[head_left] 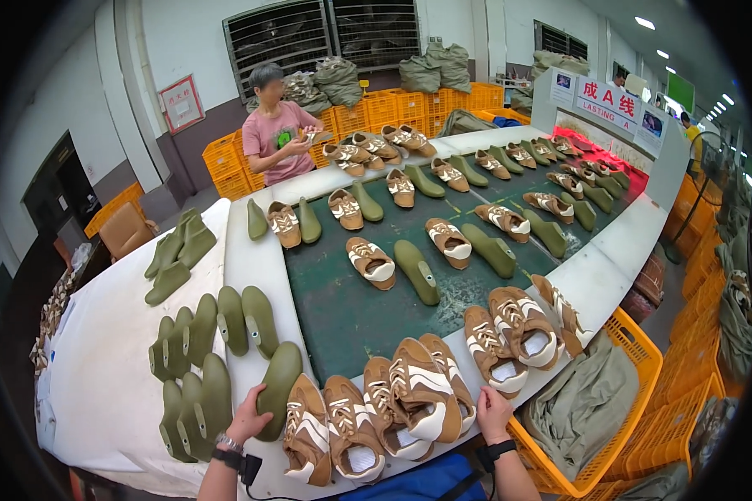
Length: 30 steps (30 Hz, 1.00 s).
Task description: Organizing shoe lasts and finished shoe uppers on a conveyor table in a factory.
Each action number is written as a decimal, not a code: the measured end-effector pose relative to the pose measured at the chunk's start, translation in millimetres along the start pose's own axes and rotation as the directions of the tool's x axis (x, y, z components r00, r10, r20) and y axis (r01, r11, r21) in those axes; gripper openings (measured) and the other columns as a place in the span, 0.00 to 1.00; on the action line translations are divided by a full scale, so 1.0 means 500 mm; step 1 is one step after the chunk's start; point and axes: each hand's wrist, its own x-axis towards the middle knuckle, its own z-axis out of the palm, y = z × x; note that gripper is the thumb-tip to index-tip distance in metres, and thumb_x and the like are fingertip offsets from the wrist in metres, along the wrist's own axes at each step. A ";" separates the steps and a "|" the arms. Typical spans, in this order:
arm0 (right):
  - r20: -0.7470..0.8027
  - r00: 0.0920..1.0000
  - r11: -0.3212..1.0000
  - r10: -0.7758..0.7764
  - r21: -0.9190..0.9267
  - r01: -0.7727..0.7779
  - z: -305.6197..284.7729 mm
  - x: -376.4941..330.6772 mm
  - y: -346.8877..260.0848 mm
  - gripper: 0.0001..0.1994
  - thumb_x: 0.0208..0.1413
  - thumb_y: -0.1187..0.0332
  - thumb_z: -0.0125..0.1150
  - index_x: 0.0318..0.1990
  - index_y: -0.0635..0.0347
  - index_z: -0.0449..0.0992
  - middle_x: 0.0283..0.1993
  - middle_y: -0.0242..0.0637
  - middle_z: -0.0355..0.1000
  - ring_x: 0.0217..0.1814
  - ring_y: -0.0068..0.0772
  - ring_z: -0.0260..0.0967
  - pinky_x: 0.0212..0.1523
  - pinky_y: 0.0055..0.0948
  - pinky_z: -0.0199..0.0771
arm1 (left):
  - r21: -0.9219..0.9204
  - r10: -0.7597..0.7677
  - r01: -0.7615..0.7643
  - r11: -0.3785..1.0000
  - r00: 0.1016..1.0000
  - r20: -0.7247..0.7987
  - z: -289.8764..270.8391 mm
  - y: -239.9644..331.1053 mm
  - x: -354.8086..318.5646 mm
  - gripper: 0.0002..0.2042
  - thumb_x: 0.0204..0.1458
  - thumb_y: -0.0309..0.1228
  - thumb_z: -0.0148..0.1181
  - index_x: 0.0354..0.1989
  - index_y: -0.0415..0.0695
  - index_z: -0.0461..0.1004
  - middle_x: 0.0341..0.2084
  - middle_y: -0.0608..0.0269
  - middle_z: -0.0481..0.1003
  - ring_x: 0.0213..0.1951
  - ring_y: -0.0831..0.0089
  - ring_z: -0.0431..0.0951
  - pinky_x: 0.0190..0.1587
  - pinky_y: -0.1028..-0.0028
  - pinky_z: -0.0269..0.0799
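At the near edge of the table my left hand (247,417) is closed round the lower end of a green shoe last (282,386). My right hand (494,409) has its fingers curled against the heel of a brown sneaker (490,351) with white stripes. Between my hands stands a row of matching sneakers (307,434), some leaning on one another, several with white paper inside. More green lasts (203,405) lie grouped on the white cloth to my left.
A green conveyor belt (326,321) carries sneakers and lasts in rows, bordered by a white table edge (263,250). Across it, a person in a pink shirt (274,138) holds a shoe. An orange crate (643,342) with grey-green sacking stands at my right.
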 end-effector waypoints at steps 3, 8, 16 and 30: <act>-0.039 0.999 0.999 -0.026 0.023 0.027 0.008 0.002 -0.002 0.04 0.49 0.74 0.56 0.32 0.59 0.77 0.19 0.41 0.70 0.19 0.40 0.68 0.21 0.33 0.65 | 0.052 0.033 -0.035 0.998 0.999 0.029 0.014 0.016 0.113 0.33 0.41 0.24 0.61 0.59 0.46 0.56 0.49 0.44 0.69 0.51 0.52 0.71 0.52 0.65 0.67; -0.039 0.999 1.000 0.006 0.019 -0.005 0.005 0.002 0.002 0.03 0.49 0.75 0.56 0.30 0.59 0.76 0.18 0.41 0.68 0.17 0.40 0.66 0.20 0.33 0.63 | 0.135 0.072 -0.075 0.988 0.997 0.023 0.081 0.067 0.347 0.31 0.41 0.26 0.59 0.58 0.46 0.56 0.46 0.41 0.70 0.49 0.47 0.71 0.51 0.61 0.68; -0.008 0.999 0.999 0.041 0.001 -0.041 0.007 0.000 -0.003 0.04 0.47 0.76 0.57 0.30 0.60 0.76 0.17 0.40 0.68 0.17 0.37 0.66 0.20 0.32 0.64 | 0.307 -0.107 0.163 0.938 0.976 -0.192 0.306 0.136 0.529 0.27 0.45 0.28 0.55 0.57 0.52 0.58 0.42 0.40 0.72 0.46 0.48 0.73 0.50 0.59 0.69; -0.025 1.000 1.000 -0.015 -0.001 0.015 0.012 -0.008 0.005 0.04 0.47 0.74 0.57 0.31 0.58 0.76 0.18 0.39 0.69 0.18 0.37 0.67 0.20 0.33 0.66 | 0.476 -0.320 0.248 0.844 0.944 0.076 0.252 0.169 0.526 0.31 0.51 0.35 0.51 0.64 0.49 0.50 0.41 0.49 0.75 0.24 0.59 0.80 0.21 0.67 0.77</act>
